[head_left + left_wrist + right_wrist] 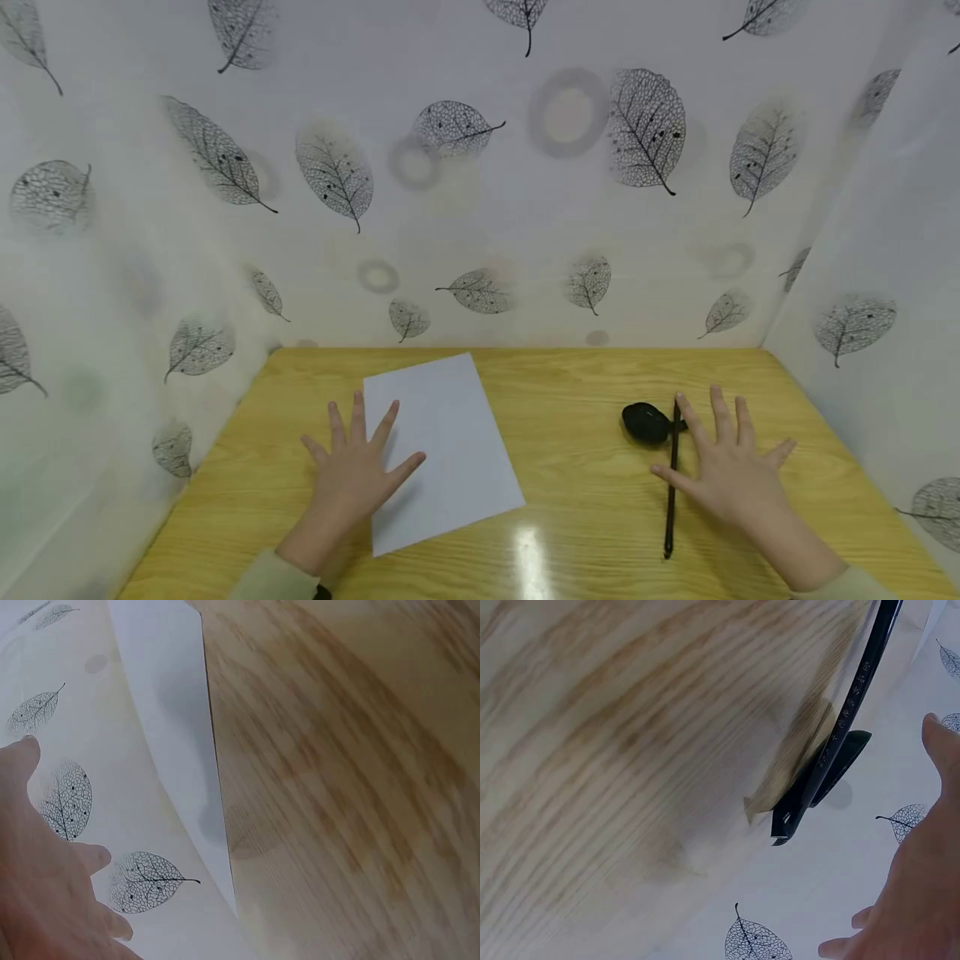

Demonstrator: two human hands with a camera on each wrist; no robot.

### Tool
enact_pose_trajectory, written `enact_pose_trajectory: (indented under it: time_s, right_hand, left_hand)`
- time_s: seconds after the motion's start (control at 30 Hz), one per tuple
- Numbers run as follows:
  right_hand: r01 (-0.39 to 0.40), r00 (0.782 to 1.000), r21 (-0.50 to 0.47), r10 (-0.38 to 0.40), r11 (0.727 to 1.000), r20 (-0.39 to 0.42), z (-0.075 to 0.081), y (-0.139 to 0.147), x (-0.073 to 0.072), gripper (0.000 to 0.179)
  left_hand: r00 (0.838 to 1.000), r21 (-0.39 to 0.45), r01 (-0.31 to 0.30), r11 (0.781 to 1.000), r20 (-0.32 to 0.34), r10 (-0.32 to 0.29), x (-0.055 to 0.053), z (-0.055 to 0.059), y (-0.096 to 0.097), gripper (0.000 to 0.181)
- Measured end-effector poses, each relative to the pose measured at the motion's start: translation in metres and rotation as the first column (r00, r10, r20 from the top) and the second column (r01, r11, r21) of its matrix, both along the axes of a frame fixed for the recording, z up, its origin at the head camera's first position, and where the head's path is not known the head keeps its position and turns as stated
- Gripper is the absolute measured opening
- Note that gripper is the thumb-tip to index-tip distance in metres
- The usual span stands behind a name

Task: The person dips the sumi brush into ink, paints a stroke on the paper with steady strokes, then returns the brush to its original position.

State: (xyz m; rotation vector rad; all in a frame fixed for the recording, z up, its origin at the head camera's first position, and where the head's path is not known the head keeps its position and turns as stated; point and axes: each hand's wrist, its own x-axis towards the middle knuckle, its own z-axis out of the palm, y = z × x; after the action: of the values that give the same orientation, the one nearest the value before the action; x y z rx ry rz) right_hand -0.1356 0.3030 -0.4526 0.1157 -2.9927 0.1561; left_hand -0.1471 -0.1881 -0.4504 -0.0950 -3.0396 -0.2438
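Observation:
A white sheet of paper [450, 454] lies on the table at a slight slant. My left hand [348, 475] is over its left edge with fingers spread, holding nothing; a shadow falls on the sheet beneath it. On the right, a long thin black stick [672, 492] lies roughly lengthwise, with small pale characters along it in the right wrist view. Beside its far end is a rounded black object [646, 423] with a short stem that meets the stick; its kind is unclear. My right hand [738, 479] spreads its fingers just right of the stick, gripping nothing.
The yellow wood-grain table [577, 533] runs back to a pale wall covering [510, 217] printed with dark leaves. Similar covering closes in both sides. A bright reflection shows near the front middle of the table.

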Motion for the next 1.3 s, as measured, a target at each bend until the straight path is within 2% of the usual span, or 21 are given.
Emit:
enact_pose_trajectory:
  time_s: [0.17, 0.33, 0.47, 0.63, 0.7, 0.77, 0.83, 0.9, 1.0, 1.1, 1.2, 1.3]
  right_hand:
    - [-0.017, 0.999, 0.016, 0.018, 1.0, -0.027, 0.0, 0.003, -0.002, 0.116]
    - [-0.075, 0.991, 0.017, 0.077, 0.997, -0.111, -0.003, 0.006, -0.004, 0.114]
    - [-0.142, 0.971, 0.05, 0.149, 0.989, -0.189, -0.003, 0.009, -0.004, 0.107]
    - [-0.252, 0.929, 0.114, 0.273, 0.961, -0.251, -0.001, 0.014, -0.004, 0.104]
    - [-0.3, 0.903, 0.148, 0.331, 0.942, -0.276, 0.0, 0.016, -0.005, 0.096]
    - [-0.355, 0.866, 0.182, 0.396, 0.917, -0.306, 0.001, 0.018, -0.006, 0.083]
    - [-0.408, 0.818, 0.223, 0.463, 0.886, -0.342, 0.002, 0.02, -0.008, 0.078]
    - [-0.462, 0.766, 0.258, 0.529, 0.848, -0.365, 0.004, 0.022, -0.01, 0.08]
    - [-0.525, 0.696, 0.319, 0.614, 0.789, -0.373, 0.007, 0.023, -0.012, 0.075]
    - [-0.571, 0.636, 0.37, 0.68, 0.732, -0.364, 0.008, 0.023, -0.012, 0.07]
    - [-0.606, 0.587, 0.406, 0.729, 0.684, -0.351, 0.008, 0.022, -0.012, 0.066]
    - [-0.624, 0.57, 0.434, 0.759, 0.65, -0.316, 0.006, 0.023, -0.01, 0.068]
  left_hand:
    - [1.0, -0.007, 0.013, 1.0, -0.014, -0.013, -0.003, 0.0, -0.002, 0.089]
    - [0.998, -0.017, 0.039, 0.999, -0.039, -0.04, -0.004, 0.001, -0.004, 0.089]
    - [0.996, -0.016, 0.063, 0.998, -0.064, -0.064, -0.003, 0.003, -0.005, 0.088]
    - [0.991, -0.025, 0.086, 0.996, -0.105, -0.088, -0.002, 0.006, -0.007, 0.086]
    - [0.989, -0.025, 0.097, 0.995, -0.114, -0.099, -0.001, 0.006, -0.008, 0.085]
    - [0.987, -0.025, 0.108, 0.994, -0.116, -0.111, -0.001, 0.007, -0.008, 0.084]
    - [0.985, -0.032, 0.12, 0.992, -0.118, -0.123, 0.0, 0.007, -0.009, 0.083]
    - [0.984, -0.044, 0.131, 0.99, -0.114, -0.135, 0.0, 0.006, -0.009, 0.081]
    - [0.983, -0.066, 0.148, 0.987, -0.1, -0.154, 0.0, 0.005, -0.009, 0.08]
    - [0.983, -0.074, 0.161, 0.984, -0.081, -0.167, -0.001, 0.002, -0.009, 0.08]
    - [0.981, -0.071, 0.177, 0.982, -0.066, -0.181, -0.001, -0.002, -0.008, 0.08]
    - [0.979, -0.057, 0.196, 0.979, -0.049, -0.199, -0.003, -0.007, -0.007, 0.08]
